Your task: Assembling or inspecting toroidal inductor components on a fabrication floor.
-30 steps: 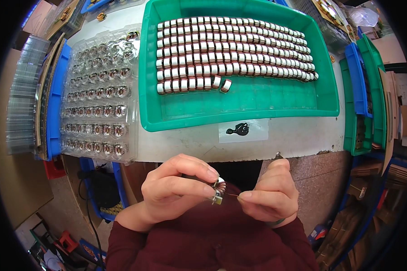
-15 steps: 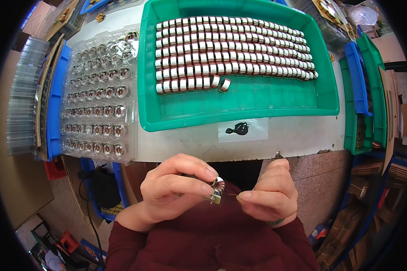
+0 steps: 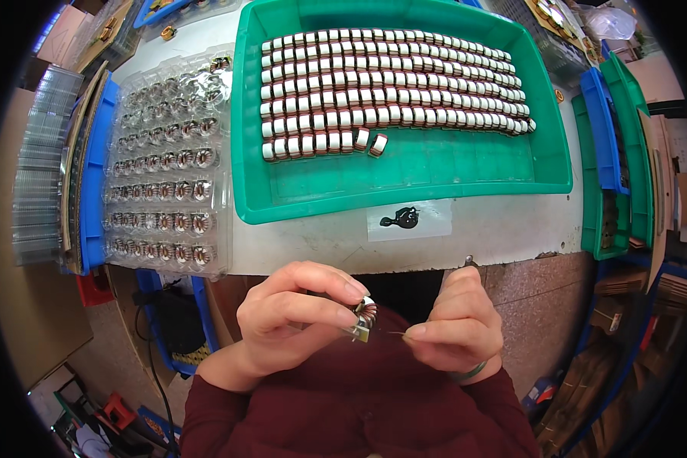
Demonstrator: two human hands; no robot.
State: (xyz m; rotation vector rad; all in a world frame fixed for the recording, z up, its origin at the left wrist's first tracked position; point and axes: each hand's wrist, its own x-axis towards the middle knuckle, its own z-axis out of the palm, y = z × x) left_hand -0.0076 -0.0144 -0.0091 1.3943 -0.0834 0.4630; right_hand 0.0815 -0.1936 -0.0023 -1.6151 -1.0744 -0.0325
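Between the thumb and fingers of my left hand [image 3: 294,314] is a toroidal coil [image 3: 367,311], a white ring wound with copper wire. A small pale yellow-green plate [image 3: 361,333] with thin pins sits at its lower end. To its right, my right hand [image 3: 458,324] is closed in a pinch on a thin copper-coloured wire [image 3: 393,332], whose tip points toward the coil. Whether the wire joins the coil is too fine to make out. Both hands are just off the near edge of the table.
A green bin [image 3: 404,195] on the white table [image 3: 305,248] holds rows of white-and-copper coils [image 3: 389,95]. On the left lies a clear plastic tray [image 3: 223,164] of coils beside a blue crate [image 3: 98,172]. A paper with a black mark [image 3: 408,221] lies near the table's edge.
Both hands stay nearly in place. The coil has shifted very slightly left, and the wire in my right hand looks straighter and a little lower.
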